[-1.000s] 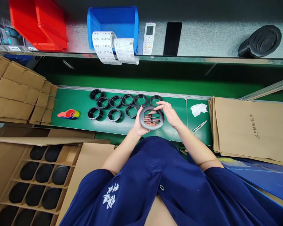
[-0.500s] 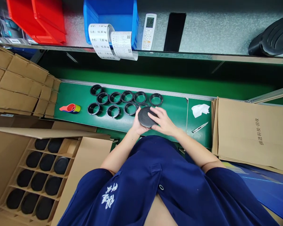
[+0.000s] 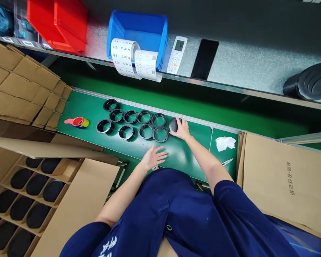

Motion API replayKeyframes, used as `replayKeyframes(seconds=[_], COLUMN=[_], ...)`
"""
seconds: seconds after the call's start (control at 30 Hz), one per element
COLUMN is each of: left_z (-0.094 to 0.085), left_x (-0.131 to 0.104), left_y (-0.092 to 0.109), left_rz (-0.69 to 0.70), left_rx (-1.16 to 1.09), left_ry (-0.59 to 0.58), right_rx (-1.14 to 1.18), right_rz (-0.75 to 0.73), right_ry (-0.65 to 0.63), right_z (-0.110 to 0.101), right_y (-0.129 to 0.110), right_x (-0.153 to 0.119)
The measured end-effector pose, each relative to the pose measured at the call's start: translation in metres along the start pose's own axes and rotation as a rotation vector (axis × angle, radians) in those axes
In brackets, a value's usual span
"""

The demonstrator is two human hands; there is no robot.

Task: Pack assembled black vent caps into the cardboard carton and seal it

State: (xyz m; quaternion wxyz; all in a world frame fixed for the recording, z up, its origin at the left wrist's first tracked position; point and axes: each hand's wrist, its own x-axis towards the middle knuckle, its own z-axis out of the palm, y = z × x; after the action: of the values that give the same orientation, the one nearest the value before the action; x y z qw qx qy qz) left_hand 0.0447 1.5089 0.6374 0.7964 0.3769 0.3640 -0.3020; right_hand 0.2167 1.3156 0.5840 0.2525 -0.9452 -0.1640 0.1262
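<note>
My right hand [image 3: 181, 129] grips a black round lid [image 3: 173, 125] at the right end of the rows of black rings, where a ring stood before. Whether the lid rests on that ring is hidden. My left hand [image 3: 154, 157] is open and holds nothing, palm partly up, near the front edge of the green bench [image 3: 183, 153]. Several black rings stand in two rows to the left of the lid; the closest one [image 3: 160, 134] lies just above my left hand.
A divided carton [image 3: 66, 171] with black round pieces is at the lower left. Red, blue and yellow scoops [image 3: 80, 122] lie on the bench. White tissue [image 3: 225, 143] and a knife [image 3: 227, 161] are at the right, beside stacked cardboard [image 3: 286, 178]. A shelf [image 3: 243, 67] spans above.
My right hand has carried the black lid up to the back right ring's place. My left hand has let go of it and dropped back toward me. The view has shifted and tilted.
</note>
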Motion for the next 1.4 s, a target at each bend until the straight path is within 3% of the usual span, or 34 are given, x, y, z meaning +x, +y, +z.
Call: replayKeyframes(seconds=[0.13,0.23,0.3,0.4,0.5,0.6,0.7,0.77,0.83,0.87,0.93,1.03,1.07,1.13,1.23,1.3,1.37,1.4], left_z=[-0.037,-0.063,-0.076,-0.088,-0.088,-0.076,-0.047,-0.019,0.009,0.021,0.036,0.04,0.038,0.026,-0.005,-0.031,-0.059,-0.073], left_x=[-0.018,-0.029,-0.033,-0.038,-0.036,-0.024,-0.009,0.0,0.011,0.017,0.027,0.025,0.019,0.002,-0.029,-0.051,-0.073,-0.083], left_y=[-0.011,-0.024,-0.033,-0.045,-0.046,-0.034,-0.028,-0.033,-0.037,-0.036,-0.03,-0.028,-0.032,-0.044,-0.058,-0.06,-0.056,-0.053], left_rz=[0.005,-0.004,-0.015,-0.034,-0.052,-0.026,0.059,0.114,0.171,0.202,0.275,0.46,0.511,0.558,0.6,0.692,0.797,0.849], left_rx=[-0.089,-0.176,-0.227,-0.284,-0.293,-0.17,-0.009,-0.004,-0.046,-0.072,-0.053,0.012,0.012,-0.027,-0.057,0.149,0.546,0.768], left_ry=[0.13,0.264,0.33,0.394,0.452,0.446,0.424,0.425,0.424,0.417,0.277,0.117,0.118,0.113,0.063,0.225,0.399,0.429], right_rx=[-0.127,-0.193,-0.219,-0.233,-0.253,-0.301,-0.319,-0.309,-0.291,-0.262,-0.164,0.037,0.128,0.354,0.693,0.829,0.879,0.888], right_rz=[0.043,0.027,-0.016,-0.099,-0.094,-0.064,-0.071,-0.029,0.08,0.063,-0.166,-0.476,-0.484,-0.368,-0.146,-0.068,-0.02,-0.006], right_ry=[-0.101,-0.164,-0.141,0.016,-0.022,-0.192,-0.31,-0.284,-0.149,-0.078,-0.036,-0.126,-0.169,-0.283,-0.583,-0.714,-0.686,-0.658], right_z=[0.011,0.016,0.018,0.022,0.03,0.028,0.011,-0.001,-0.008,-0.009,-0.007,-0.002,-0.001,0.001,0.01,0.023,0.043,0.055], right_y=[0.016,0.017,0.013,0.004,0.004,0.016,0.03,0.035,0.037,0.037,0.031,0.004,-0.008,-0.029,-0.059,-0.08,-0.107,-0.123], right_x=[0.041,0.049,0.05,0.051,0.055,0.058,0.037,0.007,-0.025,-0.038,-0.059,-0.085,-0.091,-0.094,-0.092,-0.095,-0.104,-0.11])
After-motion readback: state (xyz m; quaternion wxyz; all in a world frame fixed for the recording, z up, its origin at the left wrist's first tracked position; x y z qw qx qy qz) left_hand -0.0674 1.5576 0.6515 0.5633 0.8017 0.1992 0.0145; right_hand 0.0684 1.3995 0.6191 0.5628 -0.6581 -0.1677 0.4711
